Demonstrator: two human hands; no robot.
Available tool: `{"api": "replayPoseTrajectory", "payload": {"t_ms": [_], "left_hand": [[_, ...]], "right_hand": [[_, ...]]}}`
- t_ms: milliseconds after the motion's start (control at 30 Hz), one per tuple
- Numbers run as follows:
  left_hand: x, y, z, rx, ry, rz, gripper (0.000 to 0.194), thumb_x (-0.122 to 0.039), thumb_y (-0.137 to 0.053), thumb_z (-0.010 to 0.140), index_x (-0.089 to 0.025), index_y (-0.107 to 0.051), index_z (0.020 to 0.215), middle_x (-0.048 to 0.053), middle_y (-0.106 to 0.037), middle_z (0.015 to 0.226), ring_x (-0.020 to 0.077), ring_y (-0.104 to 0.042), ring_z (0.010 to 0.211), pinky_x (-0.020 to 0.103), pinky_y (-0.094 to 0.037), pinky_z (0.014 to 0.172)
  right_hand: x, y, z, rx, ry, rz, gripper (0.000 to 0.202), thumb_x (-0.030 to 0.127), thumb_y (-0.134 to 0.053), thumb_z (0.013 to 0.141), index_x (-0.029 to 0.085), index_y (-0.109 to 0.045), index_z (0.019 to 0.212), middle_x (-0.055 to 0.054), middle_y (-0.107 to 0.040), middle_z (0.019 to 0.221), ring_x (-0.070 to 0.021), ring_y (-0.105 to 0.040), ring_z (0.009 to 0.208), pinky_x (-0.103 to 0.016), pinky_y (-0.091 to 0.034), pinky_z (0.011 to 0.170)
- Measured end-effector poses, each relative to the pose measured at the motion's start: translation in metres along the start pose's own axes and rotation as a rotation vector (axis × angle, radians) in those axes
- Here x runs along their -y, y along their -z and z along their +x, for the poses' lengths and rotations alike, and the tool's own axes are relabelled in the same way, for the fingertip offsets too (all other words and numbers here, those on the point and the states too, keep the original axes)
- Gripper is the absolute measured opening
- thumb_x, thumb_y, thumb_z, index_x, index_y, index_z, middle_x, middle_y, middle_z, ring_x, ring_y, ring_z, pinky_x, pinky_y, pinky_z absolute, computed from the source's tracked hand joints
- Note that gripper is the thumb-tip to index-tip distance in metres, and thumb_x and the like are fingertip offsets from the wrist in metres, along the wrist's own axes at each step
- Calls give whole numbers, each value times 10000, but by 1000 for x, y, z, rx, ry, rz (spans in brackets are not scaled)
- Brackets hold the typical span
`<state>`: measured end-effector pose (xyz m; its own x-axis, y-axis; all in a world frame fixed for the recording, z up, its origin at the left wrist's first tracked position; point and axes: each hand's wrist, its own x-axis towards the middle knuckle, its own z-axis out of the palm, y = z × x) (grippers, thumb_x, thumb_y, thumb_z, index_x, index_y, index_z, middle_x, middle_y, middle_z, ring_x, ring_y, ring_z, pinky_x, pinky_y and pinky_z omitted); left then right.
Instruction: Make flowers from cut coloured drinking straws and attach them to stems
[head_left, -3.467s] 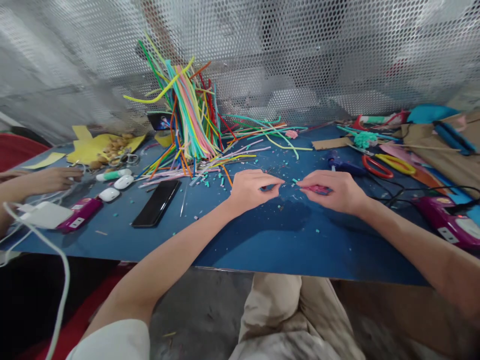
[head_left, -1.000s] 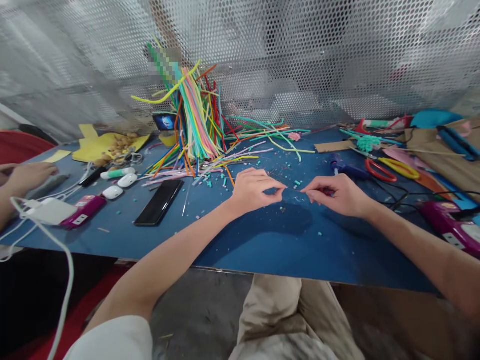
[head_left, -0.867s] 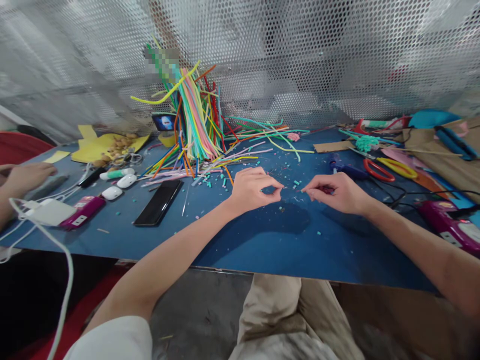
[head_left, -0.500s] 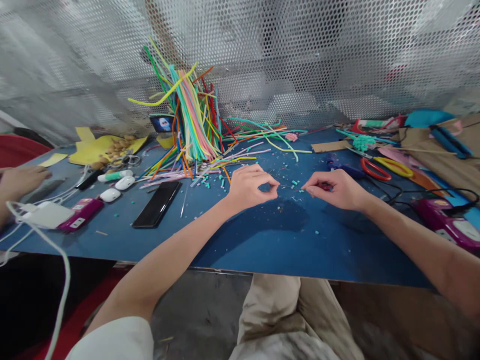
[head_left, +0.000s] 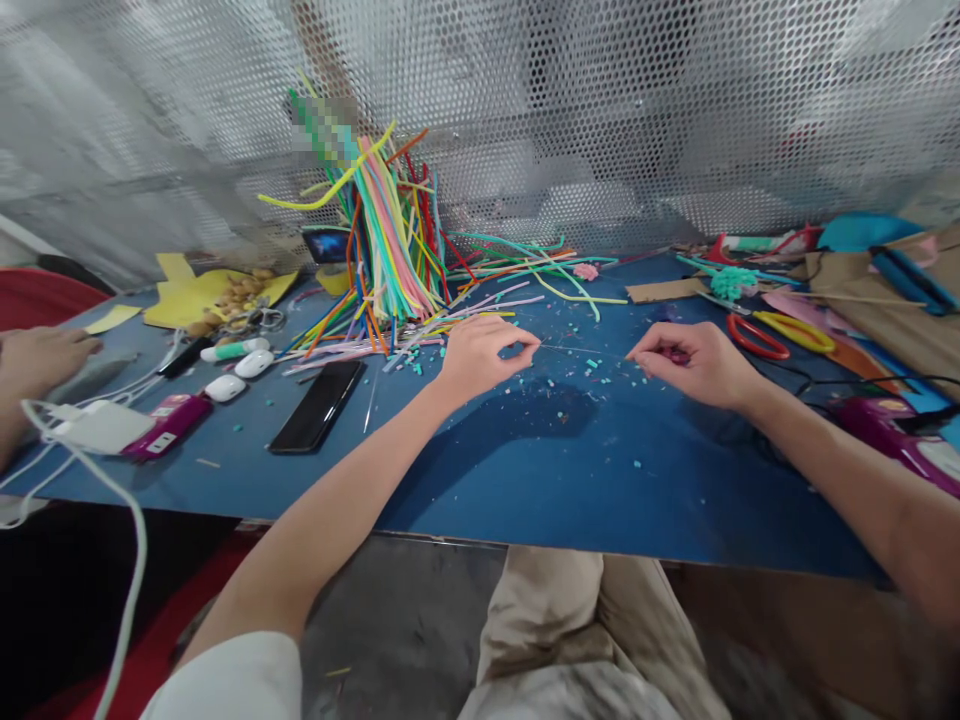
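My left hand (head_left: 487,358) is raised over the table, thumb and fingertips pinched together in a ring. It grips one end of a thin wire-like strand (head_left: 585,349). The strand runs nearly straight across to my right hand (head_left: 694,365), whose thumb and forefinger are closed on its other end. Something small and dark reddish shows within the curled fingers of my right hand; I cannot make out what it is. Small turquoise bits (head_left: 592,364) are scattered on the blue table (head_left: 525,490) below the strand.
Behind my left hand stands a bundle of colourful pipe cleaners (head_left: 390,230). A black phone (head_left: 317,407) lies to the left, near a purple power strip (head_left: 169,425). Scissors (head_left: 757,337) and another purple power strip (head_left: 900,440) are at right. Another person's hand (head_left: 45,360) rests far left.
My hands have moved apart, the left one leftward and the right one rightward. The strand between them now shows stretched out.
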<state>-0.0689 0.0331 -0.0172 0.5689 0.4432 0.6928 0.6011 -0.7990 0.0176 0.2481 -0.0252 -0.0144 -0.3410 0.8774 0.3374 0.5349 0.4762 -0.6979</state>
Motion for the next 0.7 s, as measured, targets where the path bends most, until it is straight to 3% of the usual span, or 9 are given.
{"api": "replayPoseTrajectory", "payload": {"t_ms": [167,333,700], "left_hand": [[-10,3,0,61,-96,64,165,-300,-617,941,-312,-761,1020,-30,-786,971,120,-681,823,300,-463,816],[-23,0,-4,56,-181,60,211,-292,-604,954,-336,-733,1116,-46,-775,1054,109,-681,852,285,-461,812],[-38,-1,-3,1,-217,42,180,-301,-607,926,-333,-761,1014,-42,-784,960,93,-675,741,259,-472,729]], "right_hand": [[8,-12,0,142,-126,281,252,452,-604,907,205,-650,885,-2,-602,660,-116,-508,562,-273,-409,519],[16,-28,-3,248,-254,502,259,432,-602,911,179,-649,937,11,-586,658,-92,-473,539,-242,-380,494],[24,-34,-7,330,-244,521,331,479,-562,947,164,-666,959,27,-519,588,-85,-430,508,-229,-348,476]]}}
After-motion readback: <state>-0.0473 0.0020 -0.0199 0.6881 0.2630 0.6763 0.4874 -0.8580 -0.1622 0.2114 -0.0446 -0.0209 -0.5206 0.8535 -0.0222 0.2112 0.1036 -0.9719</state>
